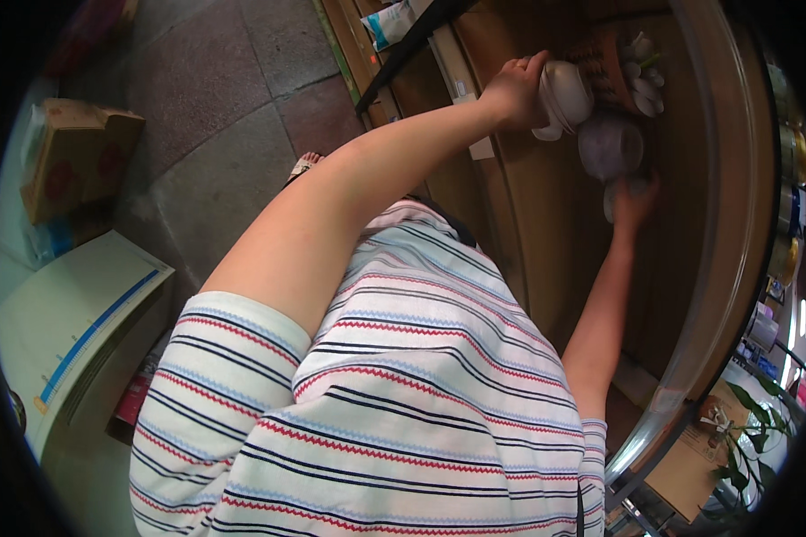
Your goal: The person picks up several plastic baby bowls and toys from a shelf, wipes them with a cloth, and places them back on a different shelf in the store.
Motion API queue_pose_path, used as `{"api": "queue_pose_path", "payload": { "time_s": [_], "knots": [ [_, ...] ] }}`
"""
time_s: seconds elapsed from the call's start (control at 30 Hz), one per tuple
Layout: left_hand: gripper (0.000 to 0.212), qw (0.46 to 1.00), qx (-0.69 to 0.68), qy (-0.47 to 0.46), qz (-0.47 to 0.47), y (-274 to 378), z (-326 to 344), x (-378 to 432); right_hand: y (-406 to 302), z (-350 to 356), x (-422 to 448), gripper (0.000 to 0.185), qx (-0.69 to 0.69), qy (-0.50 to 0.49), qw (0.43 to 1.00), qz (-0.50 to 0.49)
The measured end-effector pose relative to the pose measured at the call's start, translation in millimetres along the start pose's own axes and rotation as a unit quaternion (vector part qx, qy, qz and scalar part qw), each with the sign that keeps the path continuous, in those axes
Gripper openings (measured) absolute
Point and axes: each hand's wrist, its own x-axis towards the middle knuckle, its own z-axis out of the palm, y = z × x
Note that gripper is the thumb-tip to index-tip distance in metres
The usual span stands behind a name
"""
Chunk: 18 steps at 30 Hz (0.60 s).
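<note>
At the upper right, my left hand (pixel 520 90) grips the rims of white bowls (pixel 567 94) that look stacked, on a brown wooden shelf (pixel 557 221). Beyond them a brown woven basket (pixel 601 70) lies close to several white spoon-like pieces (pixel 647 84). Just below the bowls is a translucent purplish bowl (pixel 610 148), somewhat blurred. My right hand (pixel 635 201) reaches into the shelf under that bowl, its fingers around a small pale dish (pixel 608 201). Shadow and blur hide exactly how the fingers of the right hand touch the dish and the purplish bowl.
A curved-looking shelf edge (pixel 732 268) bounds the right side. A white and teal packet (pixel 389 25) lies on a shelf at the top. An opened cardboard box (pixel 84 158) and a white box with a blue scale (pixel 84 329) are at the left. A leafy plant (pixel 755 416) is at lower right.
</note>
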Motion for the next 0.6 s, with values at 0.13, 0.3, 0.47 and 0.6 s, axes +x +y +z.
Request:
{"api": "queue_pose_path", "payload": {
  "time_s": [0.13, 0.3, 0.47, 0.6],
  "knots": [
    [0.083, 0.999, 0.005, 0.046, 0.000, 8.5, -36.5, -23.6, -82.9, -5.7, 10.2, 0.058, 0.091, -0.044, 0.985, -0.143],
    [0.060, 0.999, 0.015, 0.035, -0.030, 1.1, -67.3, -45.3, -144.7, 12.7, 10.2, 0.065, 0.128, -0.118, 0.971, -0.164],
    [0.023, 0.996, -0.037, 0.077, -0.006, -6.6, -78.5, -61.8, -145.8, 19.8, 13.0, 0.067, 0.098, -0.123, 0.977, -0.142],
    [0.021, 0.998, -0.028, 0.053, -0.014, -4.7, -81.4, -62.9, -140.7, 8.4, 25.0, 0.052, 0.115, -0.136, 0.972, -0.154]
  ]
}}
